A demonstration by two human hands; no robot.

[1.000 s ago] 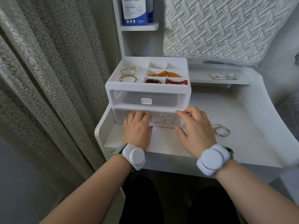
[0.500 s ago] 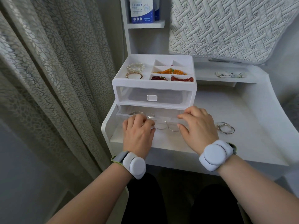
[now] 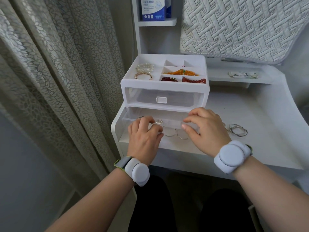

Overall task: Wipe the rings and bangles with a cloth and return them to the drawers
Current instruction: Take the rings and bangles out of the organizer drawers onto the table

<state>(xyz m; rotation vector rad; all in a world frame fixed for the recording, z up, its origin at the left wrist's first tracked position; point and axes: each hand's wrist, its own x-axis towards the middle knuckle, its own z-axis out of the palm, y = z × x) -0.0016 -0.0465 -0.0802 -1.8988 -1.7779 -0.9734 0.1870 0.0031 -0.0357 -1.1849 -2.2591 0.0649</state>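
Observation:
A white jewellery box stands on the white desk. Its clear bottom drawer is pulled partly out, with silver rings and thin bangles inside. My left hand grips the drawer's front at the left, and my right hand grips it at the right. Several silver bangles lie loose on the desk beside my right hand. The upper drawer is closed. A folded patterned cloth lies on the low shelf at the back right.
The box's open top tray holds bead bracelets and a gold bangle. A curtain hangs close on the left. A quilted cover hangs behind the desk, and a blue box sits on a small upper shelf.
Both hands have drawn the bottom drawer out towards me; it was shut a second ago. The rings inside now show more openly.

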